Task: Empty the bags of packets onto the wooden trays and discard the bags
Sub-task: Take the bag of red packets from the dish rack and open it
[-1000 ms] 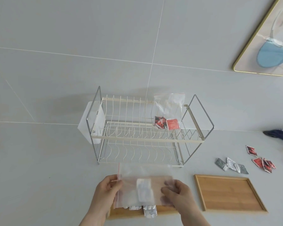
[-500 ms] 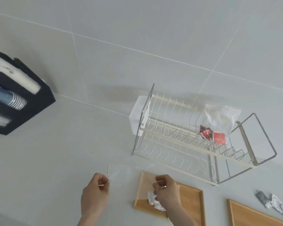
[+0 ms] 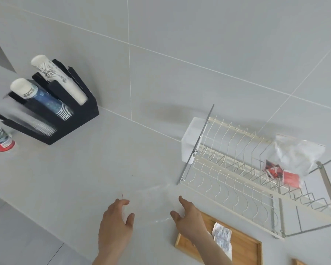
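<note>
**Clear bag lies flat between two open hands**

Clear plastic, nearly invisible: the empty bag lies flat on the grey counter, its long axis running left to right, red seal edge toward the left hand. The right hand flanks its other end. Both hands are spread, fingers loose, gripping nothing. White packets rest on the wooden tray just beside the right hand.

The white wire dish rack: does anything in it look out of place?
Yes. A clear plastic bag holding red packets lies on the white wire dish rack, where plates belong. It is not yet emptied.
</note>
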### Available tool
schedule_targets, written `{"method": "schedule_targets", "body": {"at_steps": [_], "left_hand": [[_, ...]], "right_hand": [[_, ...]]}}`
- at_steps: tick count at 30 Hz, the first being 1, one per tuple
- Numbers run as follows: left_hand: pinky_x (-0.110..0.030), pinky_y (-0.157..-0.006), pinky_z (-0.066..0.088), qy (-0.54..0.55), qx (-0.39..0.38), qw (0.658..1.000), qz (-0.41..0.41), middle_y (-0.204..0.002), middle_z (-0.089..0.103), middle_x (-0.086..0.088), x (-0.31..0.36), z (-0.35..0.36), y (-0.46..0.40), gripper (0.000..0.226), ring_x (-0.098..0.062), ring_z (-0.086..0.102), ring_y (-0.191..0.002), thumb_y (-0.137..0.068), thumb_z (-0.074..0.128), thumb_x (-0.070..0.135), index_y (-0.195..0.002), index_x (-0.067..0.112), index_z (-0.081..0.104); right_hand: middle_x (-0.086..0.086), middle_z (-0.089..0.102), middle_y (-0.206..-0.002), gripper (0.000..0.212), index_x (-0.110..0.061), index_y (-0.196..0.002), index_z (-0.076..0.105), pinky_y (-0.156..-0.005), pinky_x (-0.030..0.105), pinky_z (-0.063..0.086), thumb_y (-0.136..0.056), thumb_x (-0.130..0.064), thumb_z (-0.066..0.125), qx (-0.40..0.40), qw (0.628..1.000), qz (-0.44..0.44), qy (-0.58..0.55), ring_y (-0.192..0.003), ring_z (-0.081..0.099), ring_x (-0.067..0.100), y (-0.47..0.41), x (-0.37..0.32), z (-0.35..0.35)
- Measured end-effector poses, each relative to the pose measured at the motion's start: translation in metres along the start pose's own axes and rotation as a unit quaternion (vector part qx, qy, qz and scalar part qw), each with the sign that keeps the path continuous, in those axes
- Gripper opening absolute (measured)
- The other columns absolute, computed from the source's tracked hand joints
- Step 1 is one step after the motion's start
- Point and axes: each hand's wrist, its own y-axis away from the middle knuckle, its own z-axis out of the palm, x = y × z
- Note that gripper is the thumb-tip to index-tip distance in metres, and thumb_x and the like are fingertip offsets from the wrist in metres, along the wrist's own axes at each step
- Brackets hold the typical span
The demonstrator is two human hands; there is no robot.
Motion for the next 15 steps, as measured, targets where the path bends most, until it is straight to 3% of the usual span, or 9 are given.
{"method": "schedule_targets", "body": {"at_steps": [3, 6, 8, 11, 15], "left_hand": [[-0.028, -0.089, 0.046, -0.034, -0.049, 0.996, 0.060, -0.126, 0.059, 0.015, 0.020, 0.004, 0.002, 0.031, -0.012, 0.054, -0.120, -0.094, 0.060, 0.033, -0.124, 0.034, 0.054], [-0.024, -0.094, 0.046, -0.051, -0.140, 0.980, 0.134, -0.122, 0.060, 0.023, 0.049, 0.014, 0.004, 0.022, -0.002, 0.055, -0.120, -0.094, 0.056, 0.041, -0.116, 0.041, 0.052], [-0.024, -0.096, 0.047, -0.063, -0.209, 0.959, 0.179, -0.119, 0.062, 0.025, 0.077, 0.019, 0.006, 0.015, 0.002, 0.057, -0.116, -0.093, 0.056, 0.046, -0.106, 0.047, 0.049], [-0.024, -0.095, 0.049, -0.065, -0.297, 0.921, 0.243, -0.108, 0.065, 0.028, 0.125, 0.026, 0.013, 0.013, 0.005, 0.062, -0.105, -0.088, 0.058, 0.049, -0.098, 0.049, 0.049], [-0.017, -0.086, 0.054, -0.004, -0.379, 0.879, 0.289, -0.099, 0.071, 0.025, 0.193, 0.033, 0.029, 0.021, 0.007, 0.068, -0.089, -0.081, 0.063, 0.053, -0.100, 0.042, 0.063]], "right_hand": [[-0.003, 0.053, -0.148, 0.055, -0.024, -0.146, 0.050, -0.112, 0.031, 0.040, -0.095, -0.040, 0.061, -0.004, 1.000, -0.010, 0.028, -0.136, 0.051, 0.018, 0.011, 0.008, -0.019], [-0.004, 0.068, -0.128, 0.047, -0.029, -0.133, 0.063, -0.100, 0.029, 0.050, -0.090, -0.046, 0.064, -0.038, 0.998, -0.013, 0.046, -0.111, 0.066, 0.014, 0.027, 0.019, -0.049], [-0.008, 0.072, -0.117, 0.044, -0.031, -0.129, 0.065, -0.096, 0.027, 0.051, -0.089, -0.049, 0.064, -0.064, 0.996, -0.022, 0.057, -0.099, 0.067, 0.012, 0.040, 0.026, -0.074], [-0.012, 0.072, -0.111, 0.043, -0.034, -0.126, 0.065, -0.095, 0.027, 0.052, -0.088, -0.052, 0.063, -0.051, 0.996, -0.027, 0.061, -0.099, 0.069, 0.011, 0.062, 0.039, -0.116], [-0.013, 0.072, -0.111, 0.039, -0.040, -0.122, 0.065, -0.092, 0.025, 0.056, -0.087, -0.057, 0.063, 0.025, 0.999, -0.026, 0.025, -0.098, 0.070, 0.004, 0.092, 0.061, -0.175]]}}
